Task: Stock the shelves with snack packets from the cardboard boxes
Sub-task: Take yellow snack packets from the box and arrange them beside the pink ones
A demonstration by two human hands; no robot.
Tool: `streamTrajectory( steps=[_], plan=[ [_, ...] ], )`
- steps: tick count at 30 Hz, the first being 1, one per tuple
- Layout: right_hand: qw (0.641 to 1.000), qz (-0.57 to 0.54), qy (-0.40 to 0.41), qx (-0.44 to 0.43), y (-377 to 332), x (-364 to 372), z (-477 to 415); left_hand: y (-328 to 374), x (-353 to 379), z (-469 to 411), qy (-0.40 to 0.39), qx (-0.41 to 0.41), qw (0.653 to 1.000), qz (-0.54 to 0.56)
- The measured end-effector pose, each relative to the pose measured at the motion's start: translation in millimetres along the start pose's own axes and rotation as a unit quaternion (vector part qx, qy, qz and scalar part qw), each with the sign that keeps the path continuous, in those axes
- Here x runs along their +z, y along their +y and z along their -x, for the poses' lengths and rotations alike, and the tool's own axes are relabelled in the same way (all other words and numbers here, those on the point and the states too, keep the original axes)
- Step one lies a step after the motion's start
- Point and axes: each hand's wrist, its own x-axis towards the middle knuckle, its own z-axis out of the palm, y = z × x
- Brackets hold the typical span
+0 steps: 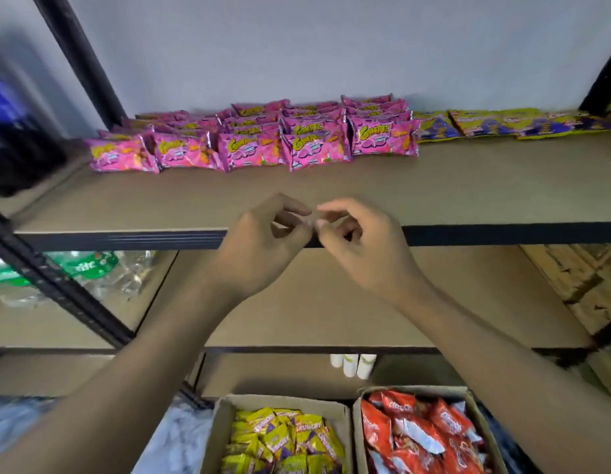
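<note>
Pink snack packets (252, 142) lie in several rows at the back of the upper shelf (468, 186), with yellow-purple packets (502, 124) to their right. My left hand (263, 241) and my right hand (362, 241) hover side by side at the shelf's front edge, fingers loosely curled and fingertips almost touching, holding nothing. Below, one cardboard box (218, 429) holds yellow-purple packets (283, 443) and a second box (475, 408) holds red packets (420, 436).
Black metal uprights (81, 59) frame the shelf unit. A lower brown shelf (314, 302) sits under my hands. Green-labelled clear bottles (92, 268) lie on the left neighbouring shelf. White small bottles (351, 364) stand lower down. Wooden pallet boards (577, 278) are at the right.
</note>
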Motion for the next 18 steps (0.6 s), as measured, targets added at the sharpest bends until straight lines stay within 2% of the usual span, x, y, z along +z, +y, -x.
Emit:
streamTrajectory(
  steps=[5,12,18],
  plan=[
    [0.996,-0.028,-0.08,-0.016,5.6,75.7,36.5,-69.0,-29.4,46.3,-0.002,-0.065,0.997,-0.044],
    [0.968,-0.018,-0.201,0.148,80.7,162.9,108.9,-190.6,-6.3,105.0,0.008,-0.2,0.979,-0.034],
    [0.919,0.018,-0.288,0.27,156.4,222.1,190.9,-294.1,38.4,168.3,-0.046,-0.311,0.949,-0.034]
  ],
)
